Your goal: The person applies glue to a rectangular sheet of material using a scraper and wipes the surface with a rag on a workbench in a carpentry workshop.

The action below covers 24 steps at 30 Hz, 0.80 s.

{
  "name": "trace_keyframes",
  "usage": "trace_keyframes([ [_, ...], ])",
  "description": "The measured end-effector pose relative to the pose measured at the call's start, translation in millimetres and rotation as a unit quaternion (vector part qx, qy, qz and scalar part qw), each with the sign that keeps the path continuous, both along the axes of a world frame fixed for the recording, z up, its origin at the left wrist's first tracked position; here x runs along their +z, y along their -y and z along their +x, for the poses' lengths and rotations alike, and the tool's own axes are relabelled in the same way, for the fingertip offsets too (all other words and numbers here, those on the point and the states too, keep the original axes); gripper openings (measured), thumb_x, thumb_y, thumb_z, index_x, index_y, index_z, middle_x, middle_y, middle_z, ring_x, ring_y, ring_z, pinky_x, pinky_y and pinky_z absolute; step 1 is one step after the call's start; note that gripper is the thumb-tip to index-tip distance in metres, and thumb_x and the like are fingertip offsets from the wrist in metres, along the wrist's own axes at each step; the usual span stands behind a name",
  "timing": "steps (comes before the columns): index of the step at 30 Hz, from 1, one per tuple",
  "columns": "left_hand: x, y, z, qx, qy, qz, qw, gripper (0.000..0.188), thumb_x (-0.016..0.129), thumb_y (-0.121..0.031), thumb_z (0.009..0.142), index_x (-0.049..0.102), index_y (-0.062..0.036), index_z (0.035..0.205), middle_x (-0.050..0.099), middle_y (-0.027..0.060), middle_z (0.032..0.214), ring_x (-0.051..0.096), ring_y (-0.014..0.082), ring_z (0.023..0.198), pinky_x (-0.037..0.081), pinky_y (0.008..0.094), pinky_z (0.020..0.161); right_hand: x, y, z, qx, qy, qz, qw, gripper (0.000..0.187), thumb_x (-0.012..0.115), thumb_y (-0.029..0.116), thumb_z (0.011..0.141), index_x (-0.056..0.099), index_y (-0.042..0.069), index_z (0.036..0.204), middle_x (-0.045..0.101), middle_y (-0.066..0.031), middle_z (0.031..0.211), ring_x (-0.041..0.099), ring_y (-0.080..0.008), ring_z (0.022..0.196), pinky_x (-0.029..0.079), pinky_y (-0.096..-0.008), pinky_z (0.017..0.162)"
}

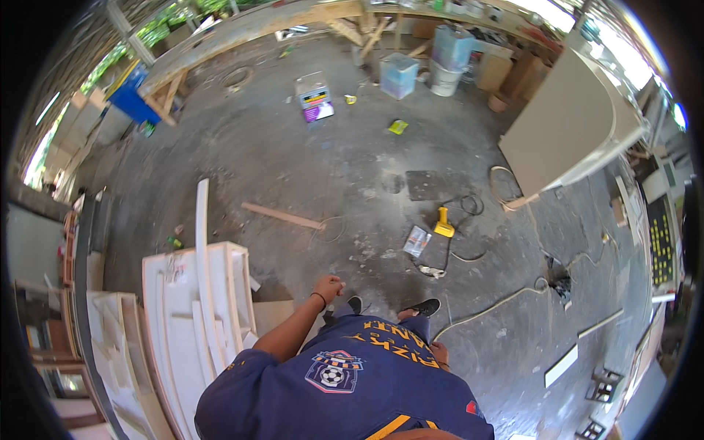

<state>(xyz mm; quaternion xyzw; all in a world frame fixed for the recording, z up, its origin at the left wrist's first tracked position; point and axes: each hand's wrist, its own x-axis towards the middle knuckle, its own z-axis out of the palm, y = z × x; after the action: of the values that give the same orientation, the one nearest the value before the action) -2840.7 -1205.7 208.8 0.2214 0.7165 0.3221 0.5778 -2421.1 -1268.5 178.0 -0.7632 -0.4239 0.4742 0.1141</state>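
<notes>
My left hand (329,287), with a dark band at the wrist, hangs over the floor in front of my body. Its fingers are curled in, and nothing shows in them. Nearest to it is a white cabinet carcass (158,293), on which long white strips (203,220) lie. My right hand (440,353) hangs low beside my shirt, which partly covers it, so its fingers are hard to make out. A pale cable (499,302) runs along the floor close to that hand. On the floor ahead lies a yellow heat gun (444,222) with a dark cord, beside a silvery packet (417,240).
A wooden stick (282,216) lies ahead of me. Farther off are a square tin (313,92), a green packet (398,127), plastic tubs (399,75) and a wooden workbench (242,33). At the right leans a large pale panel piece (565,121); a white board (561,366) lies nearer.
</notes>
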Motion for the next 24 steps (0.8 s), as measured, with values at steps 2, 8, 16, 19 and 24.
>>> trace_keyframes([
  [2,-5.7,-21.2,23.8,-0.033,-0.018,0.024,0.999,0.038,0.063,-0.011,0.069,0.049,0.0053,0.101,0.059,0.0105,0.07,0.058,0.0163,0.064,0.047,0.0279,0.058,-40.7,-2.3,30.2,0.041,0.071,0.005,0.997,0.03,0.057,0.018,0.063,0.061,0.005,0.091,0.063,-0.0142,0.082,0.061,-0.0238,0.071,0.048,-0.0321,0.065],
  [8,-33.7,-103.5,78.7,-0.149,-0.104,-0.04,0.983,0.045,0.068,-0.013,0.065,0.049,0.0059,0.102,0.06,0.0109,0.072,0.059,0.0162,0.065,0.047,0.0278,0.062,3.8,-40.5,104.8,-0.166,-0.016,-0.072,0.983,0.025,0.056,0.017,0.065,0.063,0.007,0.087,0.063,-0.0106,0.08,0.06,-0.0234,0.077,0.048,-0.0355,0.07],
  [16,-136.2,-226.3,161.9,-0.7,-0.227,0.038,0.676,0.021,0.06,-0.015,0.07,0.059,-0.005,0.089,0.061,0.009,0.072,0.06,0.0185,0.067,0.047,0.0331,0.061,-61.9,-9.5,226.7,-0.09,0.144,0.152,0.974,0.019,0.051,0.013,0.075,0.057,0.002,0.089,0.058,-0.0072,0.074,0.052,-0.0162,0.053,0.041,-0.0285,0.044],
  [19,-207.0,-285.1,178.0,-0.793,-0.321,0.137,0.5,0.014,0.053,-0.016,0.075,0.058,-0.01,0.086,0.057,0.003,0.068,0.057,0.0173,0.062,0.046,0.0359,0.054,0.5,-40.7,227.5,-0.469,-0.067,0.089,0.876,0.03,0.051,0.014,0.073,0.055,0.001,0.1,0.058,-0.0084,0.072,0.055,-0.0141,0.055,0.044,-0.027,0.046],
  [24,-192.9,-383.6,315.6,-0.828,-0.302,0.04,0.47,0.013,0.052,-0.017,0.077,0.057,-0.0102,0.087,0.053,0.002,0.065,0.055,0.0158,0.059,0.045,0.0343,0.051,39.7,-74.9,292.3,-0.586,-0.104,0.159,0.788,0.032,0.054,0.015,0.071,0.054,0.001,0.1,0.06,-0.009,0.077,0.056,-0.0143,0.057,0.045,-0.027,0.049],
])
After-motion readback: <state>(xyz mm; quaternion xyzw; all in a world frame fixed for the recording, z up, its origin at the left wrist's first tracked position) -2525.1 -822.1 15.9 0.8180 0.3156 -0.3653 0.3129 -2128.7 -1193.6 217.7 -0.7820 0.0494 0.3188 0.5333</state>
